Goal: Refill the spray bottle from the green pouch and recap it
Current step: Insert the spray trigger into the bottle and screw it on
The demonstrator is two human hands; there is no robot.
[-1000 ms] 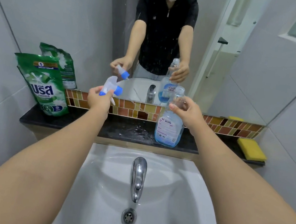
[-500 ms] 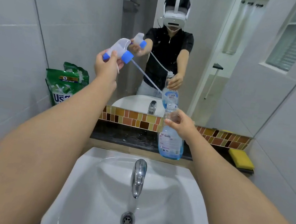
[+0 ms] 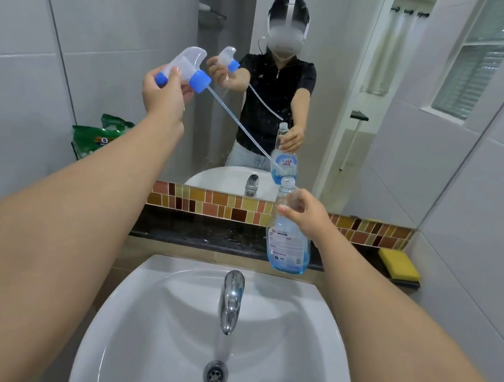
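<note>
the green pouch (image 3: 97, 141) shows a circled "s"; the spray bottle (image 3: 287, 243) label print is unreadable.

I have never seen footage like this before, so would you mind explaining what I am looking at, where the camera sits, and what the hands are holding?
There is no machine here: a person wears a wide-angle camera on the head, so you look forward and down along both bare forearms. The mirror ahead reflects that same person.

The left hand grips the spray trigger head, lifted clear of the bottle; its thin dip tube slants down toward the bottle mouth. The right hand holds the neck of the spray bottle, which is open on top and has some blue liquid at the bottom.

On the dark ledge under the mirror, the green pouch stands at the left wall, partly hidden by the left arm, and a yellow sponge lies at the right. Below are the white sink and its tap.
</note>
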